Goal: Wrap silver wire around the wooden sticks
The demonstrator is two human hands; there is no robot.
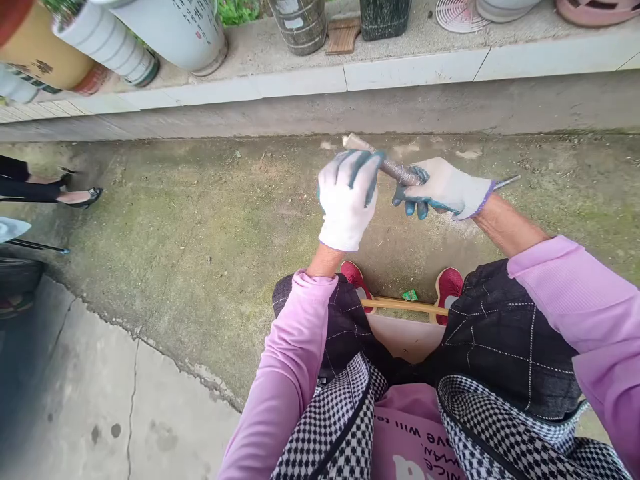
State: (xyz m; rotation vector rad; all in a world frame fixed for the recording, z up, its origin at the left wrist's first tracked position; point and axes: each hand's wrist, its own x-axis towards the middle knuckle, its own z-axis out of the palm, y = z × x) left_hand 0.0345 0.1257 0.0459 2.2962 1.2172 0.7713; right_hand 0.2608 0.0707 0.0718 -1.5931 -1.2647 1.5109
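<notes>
Both my hands wear white gloves with blue-grey coated fingers and are raised in front of me above the ground. My right hand [445, 187] is closed round the lower end of a thin wrapped rod [401, 172], brownish and shiny along its shaft with a pale tip. My left hand [349, 193] is curled at the rod's upper part, its fingertips against it; the palm side is hidden. Behind my right wrist a narrow grey pointed piece [507, 181] sticks out; whether it belongs to the rod I cannot tell.
A tiled ledge [300, 83] ahead carries several flowerpots [173, 33] and a pink-white coiled mat [457, 15]. Between my red shoes [449, 290] are a wooden bar [405, 305] and a green wrapper [410, 295]. Another person's legs [35, 187] stand at far left.
</notes>
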